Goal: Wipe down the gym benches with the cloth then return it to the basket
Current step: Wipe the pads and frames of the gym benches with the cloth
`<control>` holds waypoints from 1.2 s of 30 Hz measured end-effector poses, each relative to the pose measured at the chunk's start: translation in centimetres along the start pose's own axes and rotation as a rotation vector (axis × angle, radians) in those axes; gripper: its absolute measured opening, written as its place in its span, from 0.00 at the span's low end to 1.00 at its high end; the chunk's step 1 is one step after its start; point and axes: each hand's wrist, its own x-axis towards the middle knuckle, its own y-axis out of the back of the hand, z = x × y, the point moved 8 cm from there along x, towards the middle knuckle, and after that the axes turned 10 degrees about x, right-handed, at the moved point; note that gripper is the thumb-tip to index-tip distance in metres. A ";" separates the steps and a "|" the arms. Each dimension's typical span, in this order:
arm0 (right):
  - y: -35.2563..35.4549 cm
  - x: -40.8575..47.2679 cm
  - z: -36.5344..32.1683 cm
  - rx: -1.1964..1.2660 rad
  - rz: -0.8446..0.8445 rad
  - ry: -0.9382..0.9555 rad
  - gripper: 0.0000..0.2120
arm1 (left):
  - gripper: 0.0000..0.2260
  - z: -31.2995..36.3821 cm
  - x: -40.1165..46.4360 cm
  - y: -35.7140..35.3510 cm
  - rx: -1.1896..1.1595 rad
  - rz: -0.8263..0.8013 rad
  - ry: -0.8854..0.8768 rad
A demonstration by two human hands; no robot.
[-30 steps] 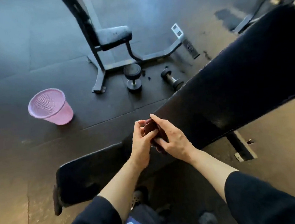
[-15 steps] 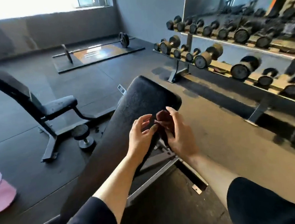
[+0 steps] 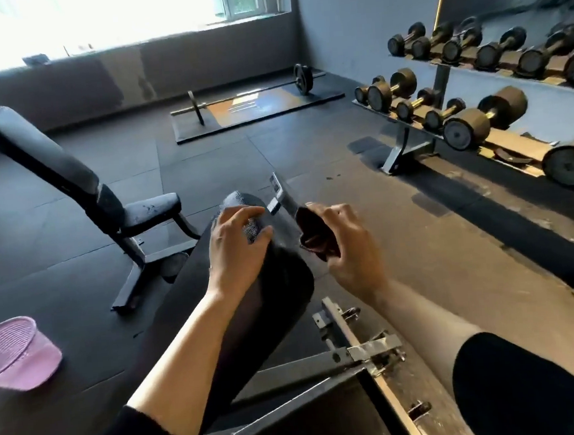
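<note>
A dark maroon cloth (image 3: 314,237) is bunched in my right hand (image 3: 347,243), which grips it just right of the top end of the raised backrest. That black inclined bench (image 3: 277,286) rises in front of me. My left hand (image 3: 236,250) hovers over the backrest's upper end with fingers loosely spread, holding nothing; whether it touches the pad is unclear. A second black incline bench (image 3: 81,192) stands at the left. The pink mesh basket (image 3: 13,354) lies tilted on the floor at the far left.
A dumbbell rack (image 3: 476,106) runs along the mirrored right wall. A barbell (image 3: 252,94) rests on a platform at the back. The bench's metal frame (image 3: 361,352) juts out below my right forearm. Dark rubber flooring lies between the benches.
My hands have separated: the left let go of the cloth and shifted left over the backrest, while the right keeps the cloth. The view rose from the floor to the room.
</note>
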 end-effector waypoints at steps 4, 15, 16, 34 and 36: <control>-1.3 3.7 2.7 0.041 -0.214 0.084 0.38 | 0.14 -0.2 2.1 -1.0 0.111 0.117 0.178; -7.4 14.2 5.2 0.336 -0.495 0.432 0.36 | 0.17 0.9 4.8 -2.9 0.634 0.080 0.275; -8.0 14.7 5.3 0.359 -0.530 0.506 0.35 | 0.18 1.2 5.1 -3.2 0.692 0.079 0.294; -17.1 20.4 5.3 0.674 -1.138 0.746 0.29 | 0.18 3.6 5.6 -7.6 1.199 0.239 0.602; -19.1 20.7 7.0 0.593 -1.182 0.793 0.27 | 0.20 3.5 5.9 -8.0 1.265 0.240 0.589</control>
